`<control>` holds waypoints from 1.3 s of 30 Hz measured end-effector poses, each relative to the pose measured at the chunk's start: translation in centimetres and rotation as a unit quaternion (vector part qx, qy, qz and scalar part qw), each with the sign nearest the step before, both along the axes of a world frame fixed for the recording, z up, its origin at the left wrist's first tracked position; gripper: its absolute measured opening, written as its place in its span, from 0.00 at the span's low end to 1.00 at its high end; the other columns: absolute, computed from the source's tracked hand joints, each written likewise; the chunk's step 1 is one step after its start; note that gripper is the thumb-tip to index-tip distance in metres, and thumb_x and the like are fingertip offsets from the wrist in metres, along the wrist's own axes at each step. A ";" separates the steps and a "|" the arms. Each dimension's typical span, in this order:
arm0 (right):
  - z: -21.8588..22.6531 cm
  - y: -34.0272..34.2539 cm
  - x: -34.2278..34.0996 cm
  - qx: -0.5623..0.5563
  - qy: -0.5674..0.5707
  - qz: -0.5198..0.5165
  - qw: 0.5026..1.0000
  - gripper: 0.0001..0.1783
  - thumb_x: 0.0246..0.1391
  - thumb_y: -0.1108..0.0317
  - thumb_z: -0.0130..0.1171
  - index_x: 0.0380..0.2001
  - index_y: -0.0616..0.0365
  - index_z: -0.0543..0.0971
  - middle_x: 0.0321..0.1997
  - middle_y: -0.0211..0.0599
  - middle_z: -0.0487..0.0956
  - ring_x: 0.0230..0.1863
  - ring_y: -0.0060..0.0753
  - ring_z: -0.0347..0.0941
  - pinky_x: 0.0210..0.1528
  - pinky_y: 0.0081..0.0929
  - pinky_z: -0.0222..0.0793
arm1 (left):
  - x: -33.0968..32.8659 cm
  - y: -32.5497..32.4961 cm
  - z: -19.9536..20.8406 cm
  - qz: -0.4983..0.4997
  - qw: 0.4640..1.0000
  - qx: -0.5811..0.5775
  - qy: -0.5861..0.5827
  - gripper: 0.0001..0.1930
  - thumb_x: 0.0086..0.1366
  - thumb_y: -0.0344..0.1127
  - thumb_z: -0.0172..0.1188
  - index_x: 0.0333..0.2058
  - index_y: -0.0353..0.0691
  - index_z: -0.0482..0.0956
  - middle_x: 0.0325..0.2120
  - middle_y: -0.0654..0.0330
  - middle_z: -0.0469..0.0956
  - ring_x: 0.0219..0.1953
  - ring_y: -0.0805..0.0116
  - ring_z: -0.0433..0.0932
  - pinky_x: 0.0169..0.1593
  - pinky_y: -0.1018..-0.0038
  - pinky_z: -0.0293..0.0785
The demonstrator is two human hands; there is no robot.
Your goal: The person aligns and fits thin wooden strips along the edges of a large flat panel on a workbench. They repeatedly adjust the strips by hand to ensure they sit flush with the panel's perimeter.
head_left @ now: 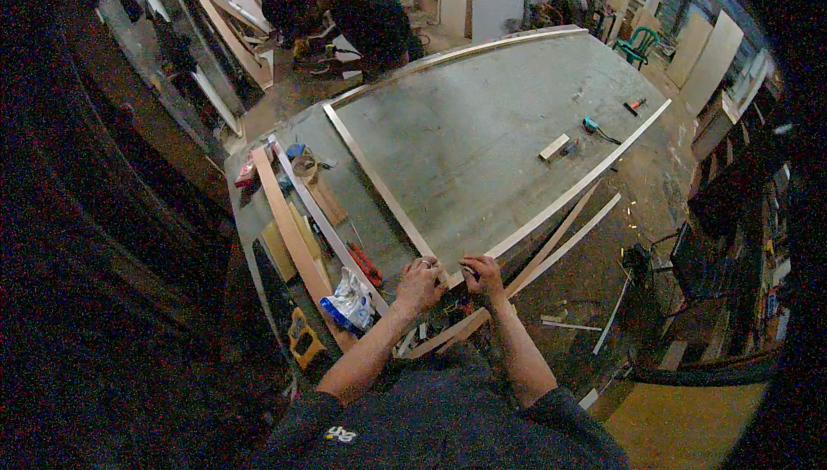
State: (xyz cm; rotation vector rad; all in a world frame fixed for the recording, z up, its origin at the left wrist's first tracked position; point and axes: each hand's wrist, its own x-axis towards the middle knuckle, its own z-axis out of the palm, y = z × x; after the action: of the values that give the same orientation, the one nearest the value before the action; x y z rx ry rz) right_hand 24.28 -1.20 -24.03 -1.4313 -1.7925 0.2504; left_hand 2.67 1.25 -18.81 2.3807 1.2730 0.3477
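Note:
Two pale wooden strips meet in a corner at the near edge of the grey worktop. One, the crosswise strip (pixel 376 179), runs away to the far left. The other, the long front strip (pixel 586 181), runs off to the far right. My left hand (pixel 419 285) is closed around the near end of the crosswise strip. My right hand (pixel 483 275) is curled on the near end of the front strip, just right of the corner. The fingers partly hide the joint itself. A third strip, the back strip (pixel 500 46), lies along the worktop's far edge.
On the worktop (pixel 465 125) lie a short wood block (pixel 554 147), a teal-handled tool (pixel 591 125) and a red-and-black tool (pixel 635 106). Left of me are long boards (pixel 289 216), red pliers (pixel 365 265) and a plastic bag (pixel 349 299). Another person (pixel 366 18) bends beyond the far left edge.

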 end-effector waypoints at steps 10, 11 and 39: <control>-0.1 -0.1 -0.2 -0.019 0.015 -0.010 1.000 0.17 0.45 0.73 0.65 0.41 0.47 0.84 0.45 0.36 0.82 0.47 0.42 0.76 0.50 0.35 0.71 | 0.0 0.0 0.4 0.003 0.999 -0.008 0.034 0.22 0.57 0.47 0.66 0.48 0.46 0.80 0.55 0.62 0.71 0.60 0.60 0.67 0.61 0.57 0.61; 0.1 -0.1 -0.2 -0.026 0.015 -0.015 0.999 0.17 0.45 0.73 0.66 0.41 0.48 0.84 0.45 0.36 0.82 0.47 0.43 0.76 0.50 0.35 0.71 | 0.0 0.0 0.3 0.000 0.999 -0.002 0.042 0.22 0.57 0.47 0.66 0.48 0.45 0.80 0.55 0.62 0.71 0.60 0.60 0.67 0.61 0.56 0.61; 0.6 -0.3 0.0 -0.034 0.031 0.016 0.999 0.16 0.46 0.72 0.66 0.42 0.49 0.84 0.46 0.36 0.82 0.48 0.43 0.75 0.52 0.37 0.70 | 0.2 0.0 0.4 -0.002 0.999 0.014 0.042 0.21 0.57 0.45 0.65 0.48 0.45 0.79 0.56 0.62 0.71 0.60 0.61 0.67 0.61 0.58 0.63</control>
State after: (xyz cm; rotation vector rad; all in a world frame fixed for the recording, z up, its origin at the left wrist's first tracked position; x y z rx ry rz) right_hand 24.29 -1.54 -23.41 -1.4277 -1.7724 0.3725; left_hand 2.83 1.23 -18.40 2.4443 1.3082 0.2694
